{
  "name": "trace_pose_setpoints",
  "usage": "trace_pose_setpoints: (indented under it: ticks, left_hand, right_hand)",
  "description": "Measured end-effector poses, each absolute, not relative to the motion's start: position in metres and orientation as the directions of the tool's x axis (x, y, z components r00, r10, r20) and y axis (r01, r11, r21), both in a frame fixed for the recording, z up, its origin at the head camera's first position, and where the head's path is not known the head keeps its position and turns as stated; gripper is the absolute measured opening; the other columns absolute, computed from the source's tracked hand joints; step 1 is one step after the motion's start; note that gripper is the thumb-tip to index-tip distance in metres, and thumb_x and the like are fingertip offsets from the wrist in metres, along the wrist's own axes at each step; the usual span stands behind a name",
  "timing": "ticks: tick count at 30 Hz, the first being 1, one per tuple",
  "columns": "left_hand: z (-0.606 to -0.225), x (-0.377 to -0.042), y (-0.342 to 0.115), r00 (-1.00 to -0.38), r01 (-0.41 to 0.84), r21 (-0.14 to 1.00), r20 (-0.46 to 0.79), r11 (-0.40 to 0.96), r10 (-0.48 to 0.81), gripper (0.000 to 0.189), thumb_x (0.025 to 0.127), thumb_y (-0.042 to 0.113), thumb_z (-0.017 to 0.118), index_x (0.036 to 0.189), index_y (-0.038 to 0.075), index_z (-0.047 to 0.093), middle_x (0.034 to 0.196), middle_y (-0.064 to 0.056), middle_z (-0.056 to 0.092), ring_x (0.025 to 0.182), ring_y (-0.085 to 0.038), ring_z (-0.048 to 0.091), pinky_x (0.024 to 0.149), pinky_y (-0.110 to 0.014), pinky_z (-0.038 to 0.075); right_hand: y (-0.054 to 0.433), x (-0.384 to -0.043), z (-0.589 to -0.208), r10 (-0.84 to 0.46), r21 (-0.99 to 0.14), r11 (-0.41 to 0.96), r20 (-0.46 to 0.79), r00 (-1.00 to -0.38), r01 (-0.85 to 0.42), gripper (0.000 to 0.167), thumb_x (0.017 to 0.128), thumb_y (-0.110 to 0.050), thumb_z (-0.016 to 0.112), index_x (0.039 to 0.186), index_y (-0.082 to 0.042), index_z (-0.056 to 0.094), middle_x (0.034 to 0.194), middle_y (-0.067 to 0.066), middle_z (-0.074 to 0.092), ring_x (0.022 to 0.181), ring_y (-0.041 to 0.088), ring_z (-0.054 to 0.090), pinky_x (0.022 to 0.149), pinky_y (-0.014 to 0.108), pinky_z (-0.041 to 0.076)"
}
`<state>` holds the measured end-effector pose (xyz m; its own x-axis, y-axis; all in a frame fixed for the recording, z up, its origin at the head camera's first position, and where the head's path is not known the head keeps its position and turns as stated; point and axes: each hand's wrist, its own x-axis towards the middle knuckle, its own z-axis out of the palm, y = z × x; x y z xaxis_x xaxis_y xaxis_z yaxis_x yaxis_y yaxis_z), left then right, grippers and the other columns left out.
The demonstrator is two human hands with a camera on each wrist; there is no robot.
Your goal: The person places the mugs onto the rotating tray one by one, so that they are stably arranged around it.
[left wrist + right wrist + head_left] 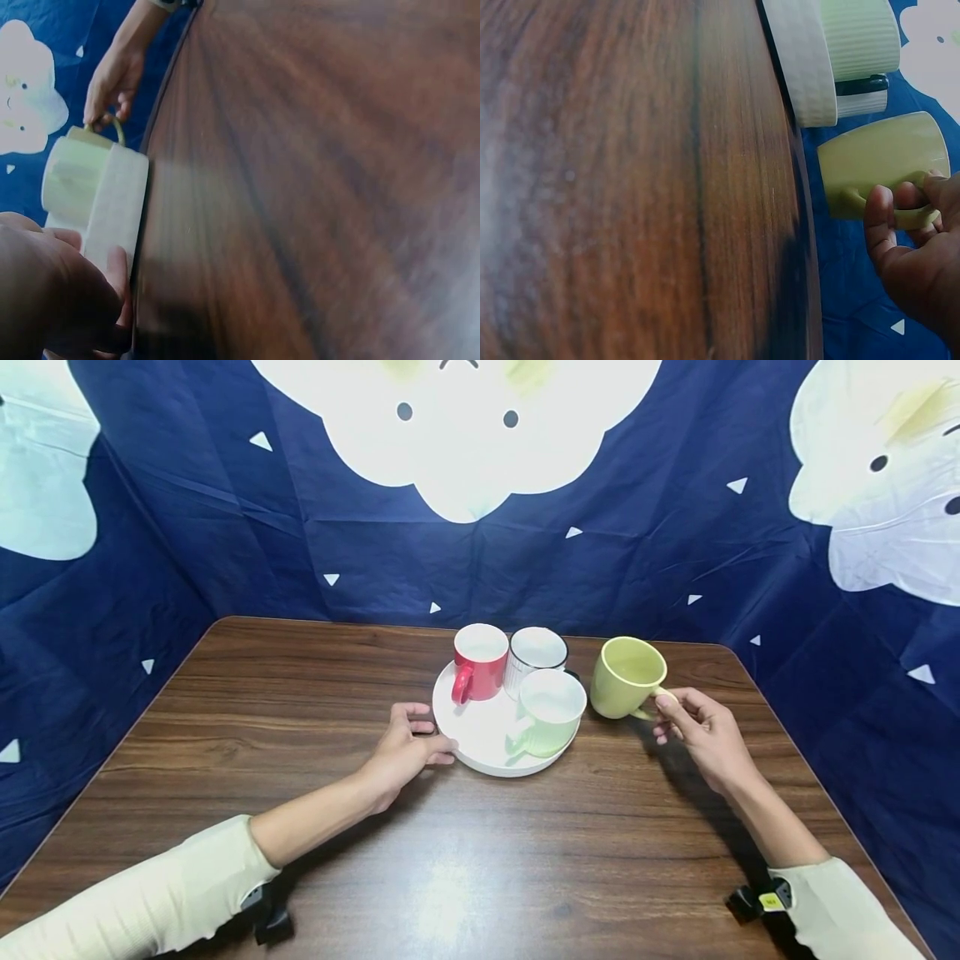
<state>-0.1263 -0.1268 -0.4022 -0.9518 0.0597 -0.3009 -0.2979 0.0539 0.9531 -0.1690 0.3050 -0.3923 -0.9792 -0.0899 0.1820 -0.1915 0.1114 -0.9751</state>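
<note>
My right hand [708, 731] pinches the handle of a yellow-green mug [628, 677]. In the right wrist view the mug [881, 165] hangs slightly tilted above the tabletop, just right of a round white tray [472, 731]. On the tray stand a red mug [487, 672] at back left, a white mug with a dark rim [525, 672] behind, and a pale green ribbed mug [555, 718] in front. At the tray's left edge, my left hand [408, 752] grips the rim, one fingertip over it and another against the outer wall [112, 225].
A brown wooden table [315, 693] lies under everything. Its back edge meets a dark blue cloth [525, 577] with white cloud shapes and small triangles. The same cloth hangs along both sides.
</note>
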Motion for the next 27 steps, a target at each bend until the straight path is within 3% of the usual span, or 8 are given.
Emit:
trace_pose_setpoints:
  ticks: [4, 10, 17, 27]
  left_hand:
    - [-0.401, -0.135, -0.133, -0.956, -0.288, 0.957, -0.289, 0.046, 0.044, 0.081, 0.098, 0.007, 0.076, 0.160, 0.001, 0.025, 0.146, -0.022, 0.036, 0.088, -0.017, 0.078, 0.091, -0.029, 0.057]
    - [-0.403, -0.151, -0.140, -0.971, -0.237, 0.970, -0.238, 0.046, 0.021, 0.075, 0.100, 0.002, 0.073, 0.161, -0.004, 0.029, 0.149, -0.025, 0.036, 0.101, -0.020, 0.071, 0.101, -0.029, 0.066]
    - [-0.405, -0.168, -0.146, -0.978, -0.205, 0.973, -0.208, 0.103, 0.022, 0.071, 0.102, 0.003, 0.070, 0.162, -0.004, 0.034, 0.157, -0.029, 0.038, 0.114, -0.027, 0.070, 0.108, -0.033, 0.065]
    - [-0.406, -0.192, -0.151, -0.982, -0.187, 0.980, -0.187, 0.066, 0.007, 0.064, 0.109, 0.008, 0.068, 0.163, -0.004, 0.037, 0.150, -0.023, 0.042, 0.123, -0.026, 0.062, 0.116, -0.038, 0.061]
  right_hand:
    - [0.305, -0.169, -0.392, -0.096, -0.975, 0.109, 0.185, -0.978, -0.195, 0.014, 0.115, -0.013, 0.066, 0.107, -0.016, 0.077, 0.093, -0.001, 0.075, 0.078, 0.007, 0.074, 0.068, 0.021, 0.064]
    - [0.305, -0.168, -0.392, -0.093, -0.976, 0.108, 0.181, -0.979, -0.191, 0.014, 0.115, -0.013, 0.067, 0.107, -0.015, 0.078, 0.093, -0.001, 0.075, 0.077, 0.008, 0.074, 0.068, 0.021, 0.064]
    - [0.305, -0.166, -0.392, -0.089, -0.978, 0.112, 0.167, -0.982, -0.176, 0.014, 0.115, -0.014, 0.067, 0.114, -0.002, 0.076, 0.093, -0.001, 0.074, 0.078, 0.010, 0.075, 0.069, 0.022, 0.064]
    - [0.303, -0.165, -0.392, -0.105, -0.979, 0.084, 0.176, -0.979, -0.185, 0.014, 0.115, -0.012, 0.065, 0.109, -0.014, 0.078, 0.093, -0.003, 0.074, 0.078, 0.008, 0.074, 0.069, 0.021, 0.064]
